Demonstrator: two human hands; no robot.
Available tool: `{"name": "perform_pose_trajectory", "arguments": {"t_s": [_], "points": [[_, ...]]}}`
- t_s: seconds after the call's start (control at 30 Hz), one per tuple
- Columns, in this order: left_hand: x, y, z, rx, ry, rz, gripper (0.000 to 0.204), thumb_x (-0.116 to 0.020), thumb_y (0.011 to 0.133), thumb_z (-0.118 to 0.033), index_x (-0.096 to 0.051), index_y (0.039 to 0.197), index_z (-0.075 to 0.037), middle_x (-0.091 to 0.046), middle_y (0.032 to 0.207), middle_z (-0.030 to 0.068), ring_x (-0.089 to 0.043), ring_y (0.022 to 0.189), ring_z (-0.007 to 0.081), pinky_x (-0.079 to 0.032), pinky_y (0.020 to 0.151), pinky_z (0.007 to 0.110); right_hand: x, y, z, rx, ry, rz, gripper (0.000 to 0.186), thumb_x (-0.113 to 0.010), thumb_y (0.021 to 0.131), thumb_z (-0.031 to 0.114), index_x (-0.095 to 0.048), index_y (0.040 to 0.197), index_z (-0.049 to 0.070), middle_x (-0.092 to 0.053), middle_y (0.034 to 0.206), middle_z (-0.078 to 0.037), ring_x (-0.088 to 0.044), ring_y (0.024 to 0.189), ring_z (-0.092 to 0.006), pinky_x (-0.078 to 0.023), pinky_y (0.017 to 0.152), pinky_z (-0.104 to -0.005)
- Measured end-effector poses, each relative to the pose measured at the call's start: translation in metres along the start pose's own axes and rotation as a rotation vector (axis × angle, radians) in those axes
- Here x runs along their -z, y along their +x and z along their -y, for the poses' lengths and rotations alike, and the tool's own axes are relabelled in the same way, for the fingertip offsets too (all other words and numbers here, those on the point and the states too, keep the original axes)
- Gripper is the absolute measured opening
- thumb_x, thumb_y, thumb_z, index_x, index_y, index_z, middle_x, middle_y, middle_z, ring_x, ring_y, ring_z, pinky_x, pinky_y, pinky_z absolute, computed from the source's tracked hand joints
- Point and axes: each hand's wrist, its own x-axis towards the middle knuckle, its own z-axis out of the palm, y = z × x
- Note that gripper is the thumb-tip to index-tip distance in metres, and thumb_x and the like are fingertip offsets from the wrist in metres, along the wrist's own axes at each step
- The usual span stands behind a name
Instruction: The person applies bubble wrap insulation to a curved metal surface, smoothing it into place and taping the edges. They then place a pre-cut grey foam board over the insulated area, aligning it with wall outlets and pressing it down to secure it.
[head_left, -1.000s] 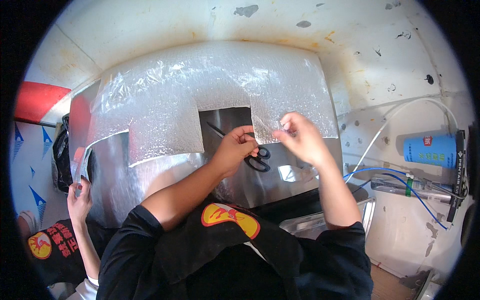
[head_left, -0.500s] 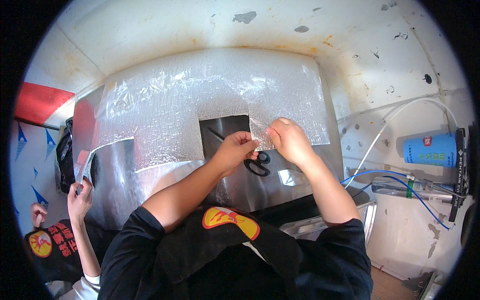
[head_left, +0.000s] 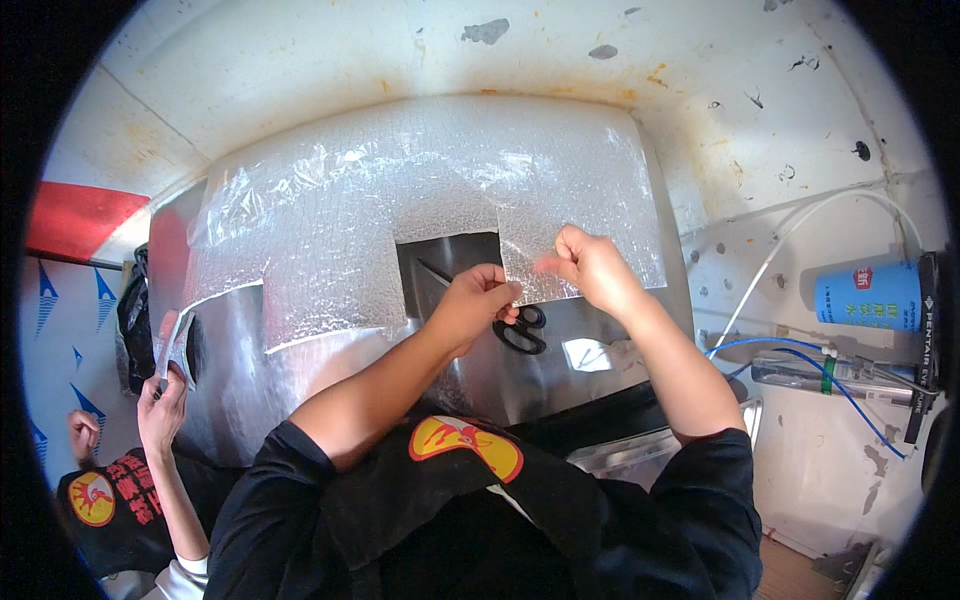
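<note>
Head view: left hand (head_left: pixel 474 305) pinches silver sheet (head_left: pixel 435 175), which lies beneath right hand (head_left: pixel 595 268), grip unclear.

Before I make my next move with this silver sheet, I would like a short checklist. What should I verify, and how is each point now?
1. Silver sheet spread over the metal surface: ok.
2. Left hand at the sheet's edge, beside the notch: ok.
3. Right hand gripping the sheet: cannot tell; it is curled over the sheet's right part.
4. Scissors set well away from the hands: not ok; they lie right by the left hand, which partly hides them.
5. Co-worker's hand apart from yours: ok; it is far to the left.
</note>
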Motion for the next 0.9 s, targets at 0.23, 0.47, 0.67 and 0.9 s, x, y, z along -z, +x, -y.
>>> {"name": "perform_pose_trajectory", "arguments": {"t_s": [0.23, 0.47, 0.67, 0.9], "points": [[0.004, 0.002, 0.008, -0.012, 0.022, -0.018, 0.01, -0.059, 0.084, -0.009, -0.053, 0.088, -0.002, -0.058, 0.074, 0.0039, -0.054, 0.06, 0.0094, -0.046, 0.057, 0.022, 0.005, 0.008, -0.004, -0.021, 0.064, 0.138, 0.022, -0.065, 0.079, 0.022, -0.06, 0.076, 0.001, -0.058, 0.063, -0.013, -0.054, 0.054, -0.0164, -0.044, 0.053, -0.031], [0.0, 0.005, 0.012, -0.02, 0.019, -0.026, 0.008, -0.058, 0.084, -0.009, -0.053, 0.087, -0.003, -0.059, 0.074, 0.0046, -0.056, 0.062, 0.0113, -0.046, 0.058, 0.024, 0.019, 0.026, -0.021, 0.227, -0.092, -0.231, 0.021, -0.063, 0.081, 0.016, -0.054, 0.07, 0.0, -0.049, 0.057, -0.013, -0.041, 0.05, -0.0202, -0.038, 0.049, -0.0304], [0.0, 0.003, 0.01, -0.022, -0.033, -0.047, 0.012, -0.06, 0.083, -0.01, -0.053, 0.088, -0.001, -0.057, 0.072, 0.0037, -0.055, 0.061, 0.0099, -0.046, 0.057, 0.022, 0.029, 0.033, -0.028, -0.039, 0.084, -0.284, 0.027, -0.062, 0.083, 0.02, -0.053, 0.068, 0.0, -0.05, 0.054, -0.008, -0.049, 0.049, -0.017, -0.039, 0.048, -0.0312], [0.005, 0.003, 0.016, 0.04, -0.039, -0.038, 0.013, -0.059, 0.084, -0.011, -0.052, 0.09, -0.002, -0.056, 0.078, 0.0034, -0.056, 0.065, 0.0105, -0.047, 0.06, 0.023, 0.022, 0.028, -0.034, -0.19, 0.154, -0.205, 0.033, -0.051, 0.091, 0.029, -0.05, 0.072, 0.001, -0.049, 0.054, -0.004, -0.049, 0.052, -0.0145, -0.04, 0.05, -0.0295]]}}
